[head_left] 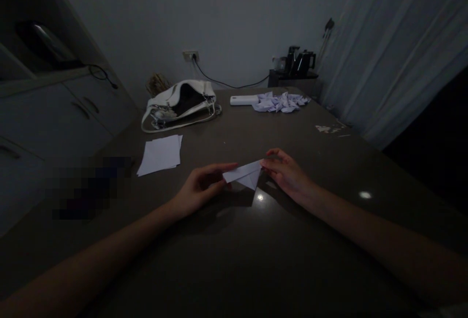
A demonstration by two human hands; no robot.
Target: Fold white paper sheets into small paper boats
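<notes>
A small piece of folded white paper (245, 172) is held just above the dark tabletop, with a long flat band along its top and a pointed flap hanging below. My left hand (202, 185) pinches its left end between thumb and fingers. At the right end, my right hand (284, 169) grips the upper corner between thumb and fingertips. A stack of white paper sheets (160, 155) lies to the left, beyond my left hand. Farther back on the right is a pile of folded white paper pieces (280, 102).
A white handbag (181, 103) sits at the back left, near a wall socket (190, 56). A white oblong object (241, 100) adjoins the paper pile. Paper scraps (331, 129) lie at the right edge. A kettle (305, 63) stands behind the table; cabinets (54, 118) line the left.
</notes>
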